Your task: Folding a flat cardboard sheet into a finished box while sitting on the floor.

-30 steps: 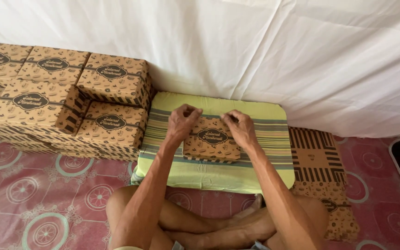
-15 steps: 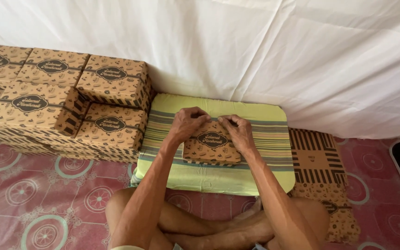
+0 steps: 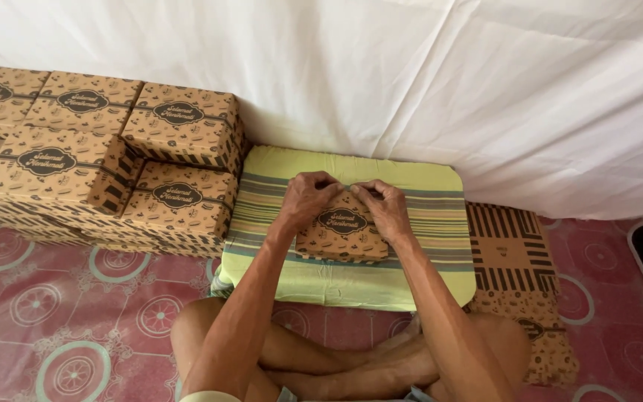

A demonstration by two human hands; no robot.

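Head view, looking down on a person seated cross-legged on a red patterned floor mat (image 3: 53, 327). A brown printed box (image 3: 342, 237) lies at the middle of a green striped cushion (image 3: 440, 223), its dark oval label facing up. The left hand (image 3: 308, 199) rests on the box's far left corner, and the right hand (image 3: 385, 207) rests on its far right corner. The fingertips of both hands meet along the far edge of the lid, each grip pressed down and pinching the cardboard there; whether a flap is caught between the fingers cannot be told. Both forearms run from the lower edge of the picture up to the box. At left, touching the cushion's edge, stands a stack of boxes (image 3: 98, 156) of the same print, two layers high. At right, just beside the cushion, flat cartons (image 3: 511, 257) lie unfolded on the mat. A white cloth (image 3: 411, 74) hangs behind everything.
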